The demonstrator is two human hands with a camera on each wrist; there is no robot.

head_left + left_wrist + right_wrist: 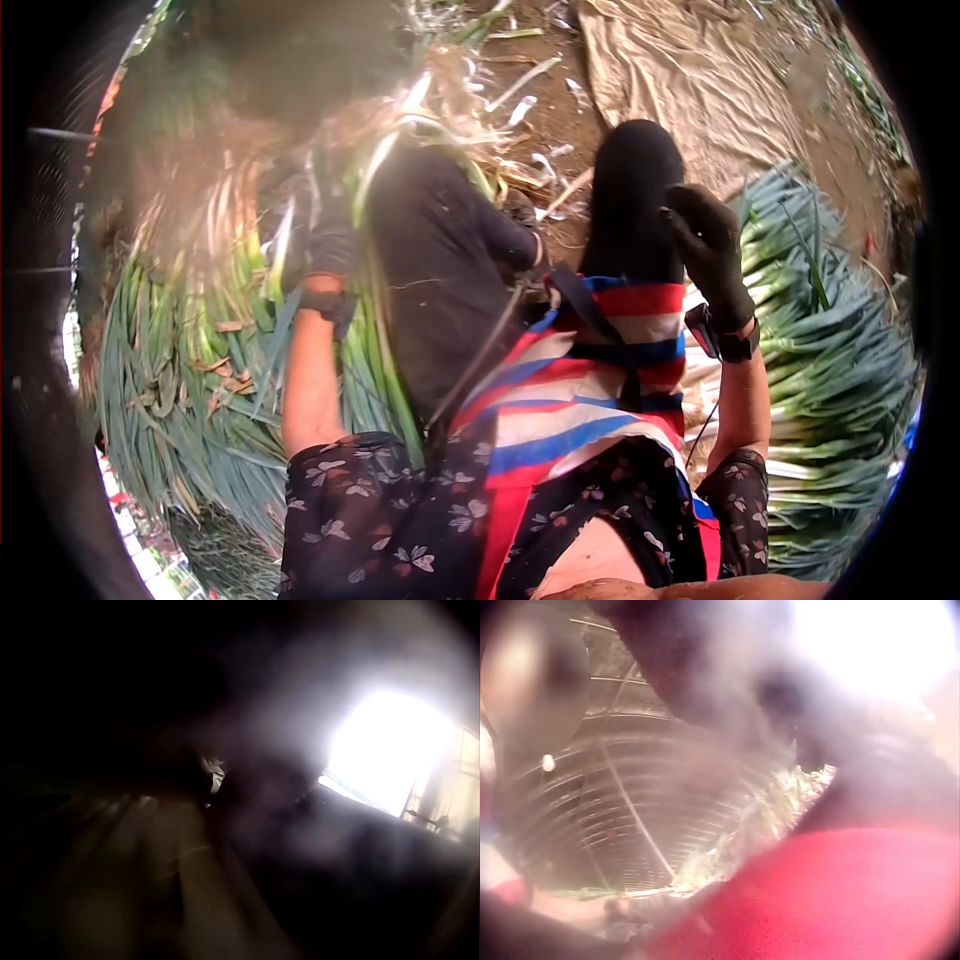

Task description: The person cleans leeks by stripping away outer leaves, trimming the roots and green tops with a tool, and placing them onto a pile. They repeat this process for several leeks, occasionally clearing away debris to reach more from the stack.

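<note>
In the head view my left hand (328,245), in a dark glove, reaches into a heap of long green onions (190,340) on the left. Haze and blur hide its fingers, so I cannot tell whether they grip a stalk. A few pale-stemmed onions (372,320) lie between this hand and my left leg. My right hand (708,240), also gloved, is raised beside my right knee with its fingers loosely bent and nothing in them. To its right lies a neat stack of green onions (830,380), white stems inward. The left wrist view is mostly dark, with blurred pale strips (210,900).
My folded legs in dark trousers (440,260) and a striped apron (570,420) fill the middle. Beyond the knees are a tan cloth (690,90) and bare soil with peeled scraps (520,110). Curved roof ribs (637,802) show in the right wrist view.
</note>
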